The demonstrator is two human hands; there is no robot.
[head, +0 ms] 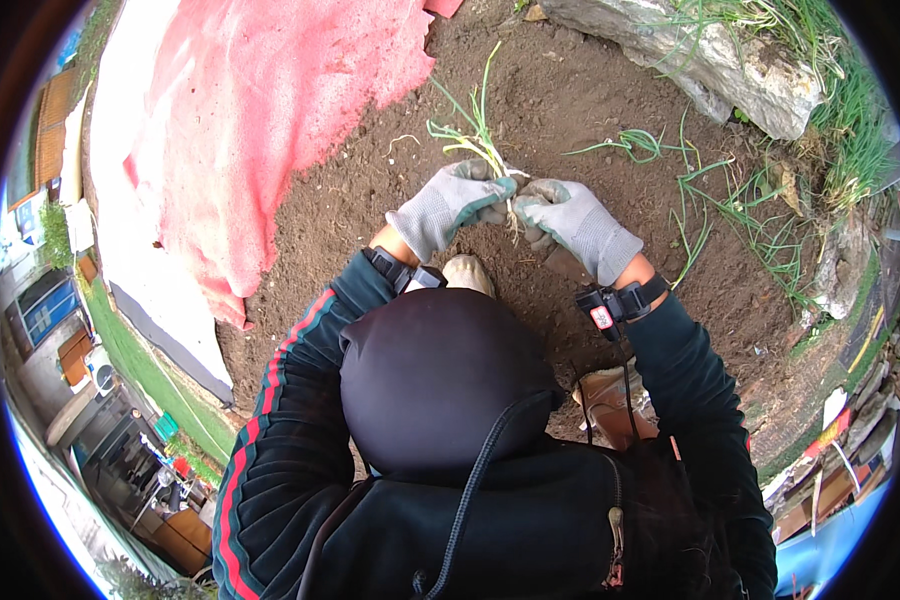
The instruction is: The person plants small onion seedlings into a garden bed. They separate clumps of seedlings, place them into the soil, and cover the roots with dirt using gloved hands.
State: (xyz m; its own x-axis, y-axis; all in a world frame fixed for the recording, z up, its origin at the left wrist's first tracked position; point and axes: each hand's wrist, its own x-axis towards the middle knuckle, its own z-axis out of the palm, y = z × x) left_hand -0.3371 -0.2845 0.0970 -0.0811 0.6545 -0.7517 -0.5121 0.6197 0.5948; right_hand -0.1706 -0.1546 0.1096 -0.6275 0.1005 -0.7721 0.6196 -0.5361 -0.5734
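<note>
A small bunch of green onion-like plants [481, 139] with pale stems and thin roots is held low on its stems by my left hand [457, 202], which wears a grey knitted glove with green palm coating. My right hand [570, 217], gloved alike, is close against the left one, its fingers curled at the root end; whether it grips the roots is hard to tell. The bunch's leaves point up and away from me, and its roots hang between the hands over brown soil [555, 97]. More loose green plants [750, 217] lie scattered on the soil to the right.
A red cloth-like sheet [247, 112] covers the ground at left. A large rock [705, 56] lies at the upper right, beside a dense clump of green plants [855, 142]. My shoes [469, 274] stand on the soil below my hands.
</note>
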